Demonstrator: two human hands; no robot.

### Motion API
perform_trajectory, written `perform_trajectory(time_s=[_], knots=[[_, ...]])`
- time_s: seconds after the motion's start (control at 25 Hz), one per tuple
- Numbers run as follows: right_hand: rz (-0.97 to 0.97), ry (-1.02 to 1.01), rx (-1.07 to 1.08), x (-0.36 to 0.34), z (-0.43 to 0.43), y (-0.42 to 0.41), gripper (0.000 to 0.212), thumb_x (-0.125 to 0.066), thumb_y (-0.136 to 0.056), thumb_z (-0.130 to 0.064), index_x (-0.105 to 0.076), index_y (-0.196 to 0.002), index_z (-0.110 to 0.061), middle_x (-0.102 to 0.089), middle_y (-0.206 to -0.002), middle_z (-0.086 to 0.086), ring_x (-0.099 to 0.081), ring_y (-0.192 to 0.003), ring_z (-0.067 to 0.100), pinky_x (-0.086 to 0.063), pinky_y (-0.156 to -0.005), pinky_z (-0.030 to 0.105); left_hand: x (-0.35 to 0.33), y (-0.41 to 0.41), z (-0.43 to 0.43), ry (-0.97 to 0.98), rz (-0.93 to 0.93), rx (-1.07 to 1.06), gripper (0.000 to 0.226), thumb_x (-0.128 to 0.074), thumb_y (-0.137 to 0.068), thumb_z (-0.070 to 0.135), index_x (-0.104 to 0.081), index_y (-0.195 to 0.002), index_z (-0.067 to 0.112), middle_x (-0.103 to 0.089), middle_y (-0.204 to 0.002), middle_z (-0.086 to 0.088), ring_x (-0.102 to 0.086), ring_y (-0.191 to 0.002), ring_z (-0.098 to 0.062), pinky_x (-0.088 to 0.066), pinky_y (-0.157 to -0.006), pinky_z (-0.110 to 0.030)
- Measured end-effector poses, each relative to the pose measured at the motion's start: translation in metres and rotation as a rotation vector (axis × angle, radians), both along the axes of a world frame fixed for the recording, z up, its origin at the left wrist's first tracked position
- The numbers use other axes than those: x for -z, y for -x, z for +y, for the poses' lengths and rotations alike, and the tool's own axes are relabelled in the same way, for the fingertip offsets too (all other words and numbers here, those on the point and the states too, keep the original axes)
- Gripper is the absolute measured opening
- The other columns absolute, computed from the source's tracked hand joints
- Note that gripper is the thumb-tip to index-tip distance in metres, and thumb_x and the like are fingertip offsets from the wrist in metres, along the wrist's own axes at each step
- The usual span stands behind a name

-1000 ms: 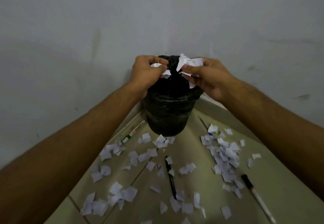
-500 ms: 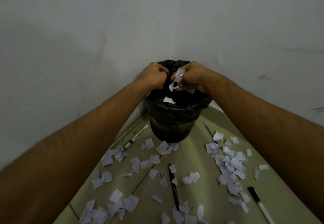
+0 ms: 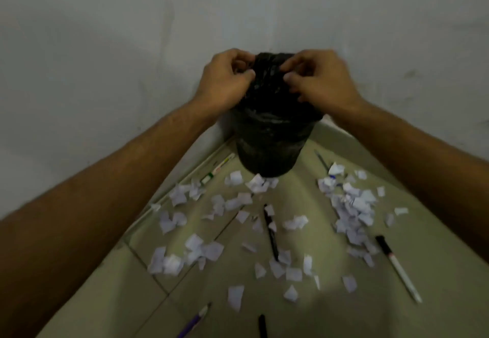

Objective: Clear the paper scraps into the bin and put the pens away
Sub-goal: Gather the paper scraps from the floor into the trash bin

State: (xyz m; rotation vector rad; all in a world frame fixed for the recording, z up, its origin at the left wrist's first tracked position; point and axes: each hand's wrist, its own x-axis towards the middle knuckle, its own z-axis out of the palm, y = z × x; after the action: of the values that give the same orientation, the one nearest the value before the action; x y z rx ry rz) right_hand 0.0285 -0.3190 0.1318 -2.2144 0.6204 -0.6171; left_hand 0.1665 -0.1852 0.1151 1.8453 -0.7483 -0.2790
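Note:
A bin lined with a black bag (image 3: 270,147) stands in the corner of the floor. My left hand (image 3: 225,80) and my right hand (image 3: 317,80) hover over its rim, fingers curled in, and no paper shows in either. White paper scraps lie on the floor in a dense patch at the right (image 3: 352,205) and in looser patches at the left (image 3: 180,194). A black pen (image 3: 271,234) lies among them in the middle. A white marker with a black cap (image 3: 397,268) is at the right, and a white marker with a green band (image 3: 217,169) is by the left wall.
A purple pen (image 3: 194,320) and another black pen (image 3: 262,325) lie at the bottom edge. A thin grey pen (image 3: 321,160) sits right of the bin. Pale walls (image 3: 105,72) meet behind the bin and close in both sides of the tiled floor (image 3: 330,311).
Both hands held white scraps above the bin a second ago. The scraps have dropped in, and the hands now hang curled over the rim with no paper showing.

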Motion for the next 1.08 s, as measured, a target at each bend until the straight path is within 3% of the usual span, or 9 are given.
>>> perform_trajectory(time_s=[0.12,0.2,0.32,0.44,0.56,0.68,0.8,0.96,1.08], knots=[[0.017,0.134,0.026,0.028,0.017,0.070,0.007,-0.070,-0.083,-0.027,-0.070,-0.089,-0.024,-0.069,-0.078,-0.003,-0.063,-0.068,0.006,-0.051,-0.071,0.018,0.046,0.022,0.073,-0.053,-0.187,-0.061,0.030,-0.066,-0.080,0.025,-0.067,-0.110,0.020,-0.069,-0.103,0.001,-0.068,-0.087,-0.016,-0.055,-0.078,-0.024],[0.290,0.073,-0.018,0.069,0.022,0.113,0.016,-0.073,-0.083,-0.028,-0.066,-0.097,-0.025,-0.068,-0.085,-0.001,-0.063,-0.074,0.011,-0.049,-0.074,0.025,0.100,0.033,0.135,-0.326,-0.185,-0.031,0.037,-0.071,-0.079,0.027,-0.065,-0.114,0.018,-0.067,-0.110,-0.005,-0.066,-0.095,-0.020,-0.047,-0.076,-0.018],[0.655,-0.022,-0.089,0.136,0.021,0.148,0.042,-0.079,-0.078,-0.030,-0.063,-0.117,-0.024,-0.066,-0.115,0.005,-0.063,-0.090,0.019,-0.047,-0.076,0.030,0.179,0.037,0.205,-0.764,-0.161,0.100,0.070,-0.072,-0.072,0.046,-0.055,-0.132,0.014,-0.059,-0.128,-0.016,-0.057,-0.116,-0.031,-0.044,-0.092,-0.028],[0.777,-0.036,-0.142,0.180,0.025,0.162,0.054,-0.081,-0.073,-0.038,-0.061,-0.123,-0.029,-0.061,-0.128,0.009,-0.059,-0.105,0.023,-0.048,-0.084,0.032,0.227,0.029,0.221,-0.974,-0.304,0.156,0.081,-0.048,-0.068,0.060,-0.044,-0.139,0.020,-0.050,-0.132,-0.018,-0.049,-0.123,-0.039,-0.043,-0.101,-0.046],[0.801,-0.045,-0.176,0.199,0.032,0.165,0.057,-0.078,-0.074,-0.046,-0.058,-0.126,-0.033,-0.060,-0.126,0.011,-0.060,-0.109,0.027,-0.052,-0.090,0.039,0.234,0.046,0.212,-1.009,-0.317,0.118,0.063,-0.050,-0.079,0.043,-0.043,-0.139,0.025,-0.044,-0.137,-0.018,-0.047,-0.121,-0.039,-0.048,-0.094,-0.047],[0.794,-0.039,-0.179,0.203,0.040,0.167,0.055,-0.077,-0.077,-0.042,-0.057,-0.127,-0.032,-0.058,-0.126,0.010,-0.060,-0.105,0.026,-0.048,-0.081,0.032,0.230,0.085,0.219,-0.920,-0.360,0.211,0.057,-0.055,-0.085,0.035,-0.043,-0.140,0.026,-0.037,-0.146,-0.015,-0.042,-0.124,-0.036,-0.050,-0.091,-0.047],[0.728,-0.054,-0.171,0.206,0.040,0.166,0.049,-0.078,-0.079,-0.033,-0.060,-0.124,-0.030,-0.058,-0.127,0.010,-0.062,-0.104,0.026,-0.043,-0.077,0.028,0.221,0.059,0.210,-0.852,-0.456,0.076,0.059,-0.051,-0.081,0.033,-0.045,-0.138,0.019,-0.041,-0.143,-0.017,-0.044,-0.124,-0.037,-0.049,-0.093,-0.048],[0.709,-0.056,-0.157,0.207,0.032,0.158,0.047,-0.077,-0.079,-0.031,-0.061,-0.123,-0.029,-0.059,-0.126,0.010,-0.063,-0.101,0.025,-0.044,-0.075,0.030,0.229,0.006,0.180,-0.961,-0.477,0.131,0.067,-0.048,-0.078,0.033,-0.038,-0.142,0.015,-0.039,-0.143,-0.019,-0.043,-0.124,-0.040,-0.048,-0.094,-0.052],[0.675,-0.048,-0.165,0.206,0.032,0.150,0.046,-0.076,-0.080,-0.034,-0.060,-0.123,-0.032,-0.059,-0.128,0.007,-0.062,-0.101,0.022,-0.044,-0.076,0.028,0.243,0.024,0.185,-1.014,-0.535,0.189,0.058,-0.047,-0.084,0.026,-0.041,-0.140,0.011,-0.041,-0.140,-0.022,-0.046,-0.119,-0.041,-0.050,-0.088,-0.050]])
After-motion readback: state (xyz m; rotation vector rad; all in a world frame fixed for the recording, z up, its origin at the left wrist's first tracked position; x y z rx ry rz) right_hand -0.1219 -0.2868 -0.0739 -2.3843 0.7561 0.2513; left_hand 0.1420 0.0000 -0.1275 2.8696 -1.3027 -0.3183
